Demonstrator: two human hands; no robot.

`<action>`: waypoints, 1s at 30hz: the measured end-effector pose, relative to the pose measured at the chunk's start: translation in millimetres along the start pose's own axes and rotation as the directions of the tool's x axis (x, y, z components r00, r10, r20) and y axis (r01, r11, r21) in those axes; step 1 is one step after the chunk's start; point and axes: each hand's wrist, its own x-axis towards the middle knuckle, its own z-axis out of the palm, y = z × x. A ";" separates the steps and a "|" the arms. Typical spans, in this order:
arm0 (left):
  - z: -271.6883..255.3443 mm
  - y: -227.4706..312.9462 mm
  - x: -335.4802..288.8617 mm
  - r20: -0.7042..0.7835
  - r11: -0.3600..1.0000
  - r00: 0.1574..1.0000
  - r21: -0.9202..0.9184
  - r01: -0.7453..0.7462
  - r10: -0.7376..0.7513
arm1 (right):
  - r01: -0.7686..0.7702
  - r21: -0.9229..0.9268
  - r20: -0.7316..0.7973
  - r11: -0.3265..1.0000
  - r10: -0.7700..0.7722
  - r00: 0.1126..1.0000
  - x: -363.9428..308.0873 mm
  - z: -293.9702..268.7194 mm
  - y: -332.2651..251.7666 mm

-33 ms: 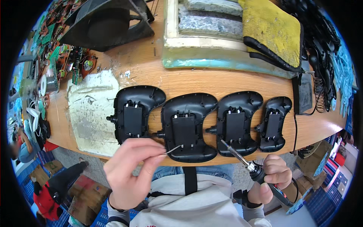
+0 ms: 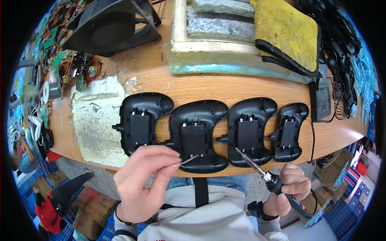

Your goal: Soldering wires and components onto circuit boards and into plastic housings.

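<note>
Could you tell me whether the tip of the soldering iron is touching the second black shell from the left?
No, the soldering iron in the right hand points its tip at the third shell, while the left hand holds a thin wire over the second shell.

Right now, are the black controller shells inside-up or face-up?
Inside-up. All four black controller shells lie flat on the wooden bench, hollow interiors and rectangular compartments showing.

A wooden bench carries four black controller shells in a row.
</note>
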 end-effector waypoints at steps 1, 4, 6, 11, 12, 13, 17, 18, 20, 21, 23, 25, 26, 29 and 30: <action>6.4 6.1 3.4 0.012 0.995 0.999 -0.087 0.042 -0.041 | 0.006 -0.001 -0.002 1.000 -0.006 1.000 3.3 -3.1 0.5; 24.0 11.3 20.3 0.050 0.975 0.998 -0.214 0.058 -0.048 | -0.017 -0.041 -0.074 0.999 0.014 0.997 15.8 -7.5 6.5; 35.4 14.8 33.0 0.114 0.957 0.992 -0.276 0.090 -0.060 | -0.035 -0.074 -0.142 0.997 0.024 0.990 18.8 -6.7 6.1; 49.1 8.4 53.0 0.166 0.973 0.971 0.130 -0.192 0.170 | -0.056 -0.089 -0.078 0.994 0.049 0.996 32.5 -12.0 9.9; 50.2 8.1 54.6 0.169 0.973 0.971 0.131 -0.192 0.169 | -0.072 -0.077 -0.040 0.994 0.069 0.997 34.4 -12.2 10.8; 50.7 7.6 55.8 0.187 0.956 0.962 0.177 -0.233 0.199 | -0.070 -0.091 -0.076 0.993 0.063 0.995 35.2 -9.5 12.4; 54.4 5.6 58.6 0.192 0.938 0.957 0.228 -0.260 0.218 | -0.065 -0.113 -0.097 0.991 0.054 0.994 38.5 -6.2 18.5; 54.8 5.1 59.2 0.186 0.938 0.958 0.233 -0.257 0.217 | -0.076 -0.095 -0.066 0.993 0.070 0.995 39.4 -7.3 19.3; 54.3 4.3 60.8 0.192 0.936 0.957 0.236 -0.262 0.219 | -0.089 -0.078 -0.035 0.993 0.086 0.996 40.4 -7.4 21.0; 54.2 4.1 61.4 0.197 0.933 0.955 0.241 -0.268 0.223 | -0.080 -0.073 -0.039 0.994 0.077 0.996 40.6 -6.6 21.9; 54.3 3.6 61.7 0.199 0.933 0.954 0.242 -0.268 0.222 | -0.072 -0.068 -0.041 0.995 0.070 0.997 41.9 -5.6 22.9; 54.5 2.8 61.6 0.199 0.932 0.955 0.245 -0.267 0.221 | -0.066 -0.075 -0.008 0.995 0.066 0.998 44.2 -4.9 23.2; 54.7 2.3 61.6 0.196 0.933 0.955 0.240 -0.268 0.223 | -0.067 -0.075 -0.007 0.995 0.067 0.998 44.3 -4.8 23.7; 54.9 1.4 61.4 0.194 0.933 0.954 0.239 -0.270 0.227 | -0.055 -0.086 0.000 0.995 0.055 0.998 44.2 -4.5 25.3; 55.0 1.1 61.4 0.194 0.931 0.954 0.243 -0.273 0.229 | -0.051 -0.087 -0.005 0.995 0.051 0.999 44.4 -3.8 25.7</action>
